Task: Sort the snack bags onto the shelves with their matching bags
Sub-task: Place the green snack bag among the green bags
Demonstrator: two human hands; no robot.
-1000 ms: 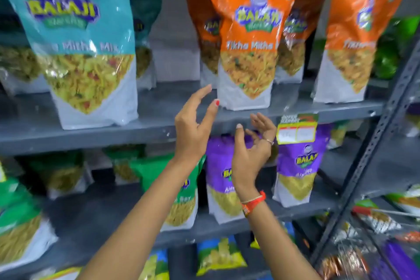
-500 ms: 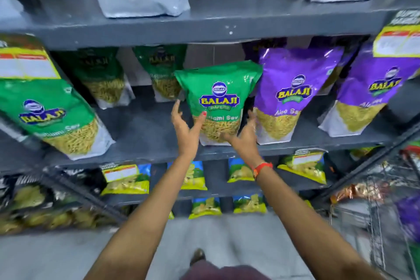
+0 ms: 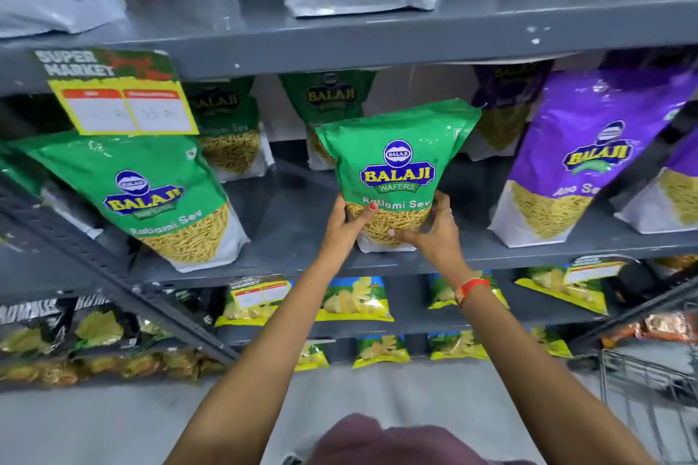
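Bright, even light; glossy glare, blurred and bowed edges.

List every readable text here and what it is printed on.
"BALAJI WAFERS", "Ratlami Sev": green bag held by left hand and right hand.
"BALAJI", "Ratlami Sev": tilted green bag.
"BALAJI", "Aloo Se", cut off: purple bag.
"SUPER MARKET": price tag; prices blurred.
Lower packets: unreadable.

- I see a yellow-bordered price tag (image 3: 124, 102) hanging off the upper shelf lip, left
- wire cart (image 3: 649, 385) bottom right corner
- pale grey floor (image 3: 113, 423) below
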